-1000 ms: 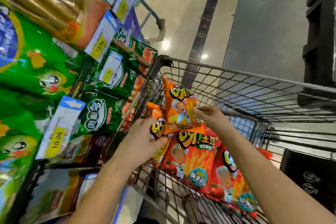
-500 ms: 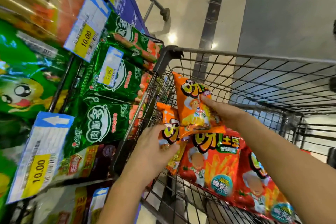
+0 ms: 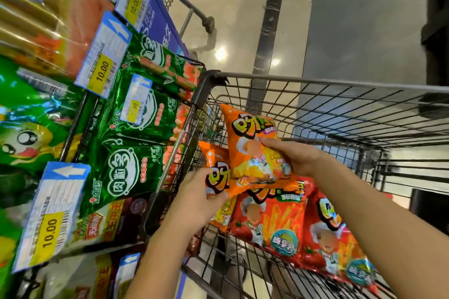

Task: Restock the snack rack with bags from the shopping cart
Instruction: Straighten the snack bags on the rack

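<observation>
Both my hands are inside the wire shopping cart (image 3: 340, 85). My right hand (image 3: 295, 156) grips an orange snack bag (image 3: 250, 150) by its right edge and holds it upright above the others. My left hand (image 3: 198, 198) holds a second orange bag (image 3: 215, 177) just left of and behind the first. Two red snack bags (image 3: 274, 218) lie on the cart floor below them. The snack rack (image 3: 73, 126) stands at the left, hung with green bags (image 3: 131, 170) and price tags.
The cart's left corner post (image 3: 201, 90) sits right against the rack. Price tags (image 3: 48, 216) stick out from the rack hooks. Another cart's wire frame (image 3: 192, 7) stands behind on the shiny floor. Dark shelving (image 3: 435, 31) stands at the right.
My right hand has lifted its orange bag slightly higher and tilted it. The left hand keeps hold of the second orange bag. The view has moved closer to the cart.
</observation>
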Motion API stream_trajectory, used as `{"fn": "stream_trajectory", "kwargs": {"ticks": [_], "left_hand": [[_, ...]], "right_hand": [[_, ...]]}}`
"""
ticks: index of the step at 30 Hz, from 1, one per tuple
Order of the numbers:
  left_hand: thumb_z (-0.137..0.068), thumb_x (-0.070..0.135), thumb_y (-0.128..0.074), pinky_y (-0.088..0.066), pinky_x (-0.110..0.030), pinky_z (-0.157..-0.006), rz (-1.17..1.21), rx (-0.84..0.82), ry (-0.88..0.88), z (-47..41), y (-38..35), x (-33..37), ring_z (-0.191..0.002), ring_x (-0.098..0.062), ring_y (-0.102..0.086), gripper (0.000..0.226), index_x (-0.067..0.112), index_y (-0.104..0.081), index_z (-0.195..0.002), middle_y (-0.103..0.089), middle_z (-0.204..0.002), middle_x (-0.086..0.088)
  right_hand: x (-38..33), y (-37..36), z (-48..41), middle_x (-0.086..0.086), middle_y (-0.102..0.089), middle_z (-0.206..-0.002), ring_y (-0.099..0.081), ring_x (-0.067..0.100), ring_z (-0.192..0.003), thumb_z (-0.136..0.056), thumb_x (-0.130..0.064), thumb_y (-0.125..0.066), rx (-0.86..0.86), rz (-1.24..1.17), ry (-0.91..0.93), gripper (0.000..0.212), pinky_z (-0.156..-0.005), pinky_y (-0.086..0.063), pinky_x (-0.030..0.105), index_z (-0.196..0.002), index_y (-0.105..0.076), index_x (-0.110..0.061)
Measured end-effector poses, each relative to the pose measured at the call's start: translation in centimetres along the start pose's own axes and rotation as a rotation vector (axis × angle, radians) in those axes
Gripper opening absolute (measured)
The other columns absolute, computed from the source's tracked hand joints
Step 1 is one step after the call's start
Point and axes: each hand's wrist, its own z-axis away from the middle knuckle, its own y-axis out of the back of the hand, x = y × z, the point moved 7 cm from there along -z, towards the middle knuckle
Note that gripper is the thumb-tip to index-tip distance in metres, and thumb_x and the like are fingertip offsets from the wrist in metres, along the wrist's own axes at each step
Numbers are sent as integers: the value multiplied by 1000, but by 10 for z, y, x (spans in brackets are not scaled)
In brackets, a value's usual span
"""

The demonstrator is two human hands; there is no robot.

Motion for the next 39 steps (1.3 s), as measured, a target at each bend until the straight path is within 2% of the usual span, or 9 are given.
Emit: {"fn": "stream_trajectory", "kwargs": {"ticks": [4,13,18,22,25,29,32,36,39], "left_hand": [[-92,43,-74,-37,-29,-100,-49,4,29,-4,0,-2,-137,-20,-43,70,28,-40,-151,-39,-146,1],[-77,46,-85,-41,-50,-115,-123,-22,178,-38,-20,-24,-140,-34,-40,104,16,-28,-158,-37,-153,-14],[-80,52,-84,-33,-45,-120,-168,-63,213,-51,-34,-30,-149,-36,-30,117,9,-13,-162,-29,-161,-17],[-77,58,-83,-33,-43,-121,-193,-114,226,-58,-43,-35,-153,-35,-27,127,7,-6,-163,-22,-167,-15],[-72,62,-86,-39,-43,-117,-176,-116,240,-60,-45,-37,-149,-35,-35,128,8,-13,-163,-31,-165,-13],[-66,46,-95,-46,-42,-107,-111,-33,198,-60,-40,-33,-134,-33,-52,109,8,-37,-150,-52,-146,-13],[-61,40,-99,-50,-41,-99,-20,21,141,-52,-34,-24,-122,-30,-59,100,11,-45,-141,-60,-132,-6],[-44,72,-93,-55,-42,-98,66,34,44,-48,-26,-21,-112,-15,-66,104,30,-54,-131,-68,-121,12],[-59,49,-98,-46,-35,-100,177,33,25,-13,-8,11,-112,-14,-59,92,24,-47,-132,-62,-123,11]], "right_hand": [[11,12,27,14,-75,-118,-72,31,-109,-75,-40,-82,52,20,18,64,-101,-55,49,-129,-66,-9],[56,43,85,13,-76,-117,-73,33,-109,-70,-27,-87,170,-104,100,71,-98,-57,50,-133,-59,-12],[85,53,99,11,-77,-115,-74,30,-105,-72,-24,-87,202,-151,120,67,-89,-60,44,-132,-58,-16],[105,58,101,12,-77,-114,-74,30,-104,-67,-29,-93,211,-161,112,78,-82,-60,40,-133,-55,-13],[109,57,105,9,-77,-112,-75,26,-99,-65,-26,-90,252,-189,141,77,-76,-60,36,-129,-48,-15],[113,52,108,4,-73,-109,-72,22,-100,-75,-18,-87,275,-201,157,97,-80,-58,33,-152,-27,-22],[113,51,116,5,-76,-105,-75,23,-92,-80,-14,-85,293,-187,154,63,-71,-59,30,-127,-42,-16],[103,48,133,6,-78,-110,-77,24,-95,-72,-25,-91,298,-151,208,73,-82,-63,39,-134,-52,-18],[86,41,162,5,-79,-106,-78,23,-91,-76,-34,-87,303,-155,257,61,-82,-63,40,-126,-55,-23]]}}
